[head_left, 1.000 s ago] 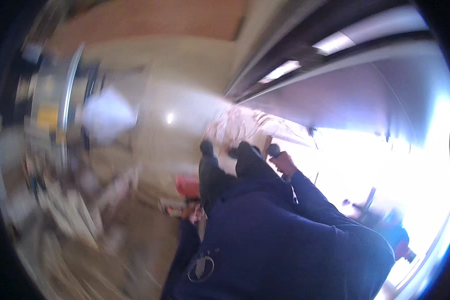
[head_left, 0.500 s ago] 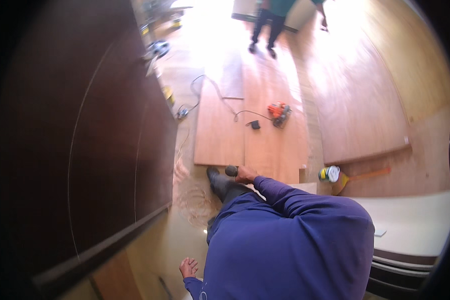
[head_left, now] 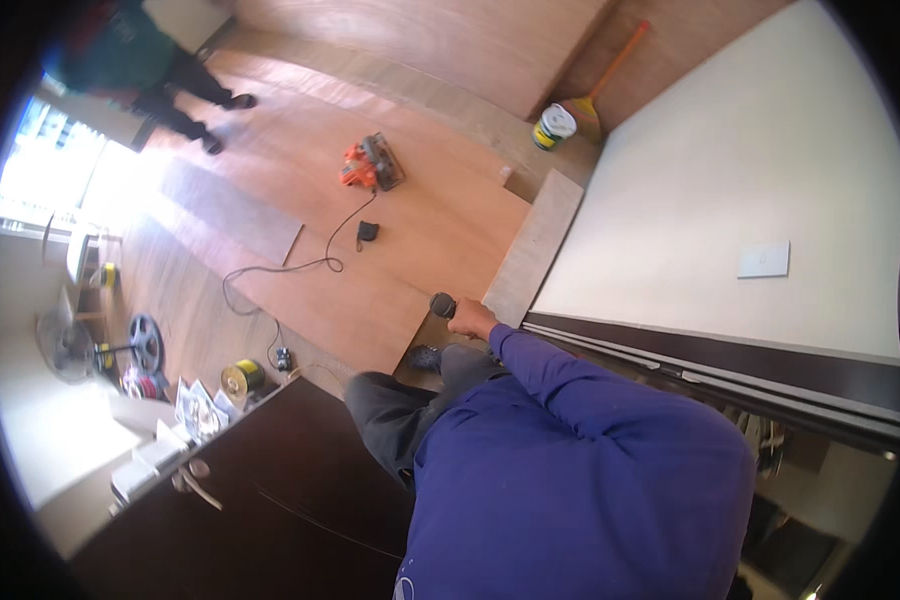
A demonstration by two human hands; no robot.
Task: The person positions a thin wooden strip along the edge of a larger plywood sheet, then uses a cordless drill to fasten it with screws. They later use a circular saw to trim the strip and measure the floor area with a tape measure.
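My right hand (head_left: pixel 473 318) is closed around a dark round-ended object (head_left: pixel 443 305), held out ahead above the edge of the boards. Its kind does not show, as my fist covers the rest of it. My left hand is out of sight. Beyond the right hand, large reddish plywood sheets (head_left: pixel 400 268) lie on the floor. An orange circular saw (head_left: pixel 370 163) rests on them, with its cord (head_left: pixel 315 265) trailing left. A small black pouch-like item (head_left: pixel 368 231) lies near the saw.
A person (head_left: pixel 175 95) stands on the sheets at far left. A white wall with a switch plate (head_left: pixel 764 260) rises at right. Past it stand a white tub (head_left: pixel 555 126) and a broom (head_left: pixel 610 75). A dark panel (head_left: pixel 300 470), a wire spool (head_left: pixel 242 379) and a fan (head_left: pixel 65 343) are at left.
My view has swung right, so the saw and sheets appear turned and further left. The left hand has left view. The right hand still grips the dark object.
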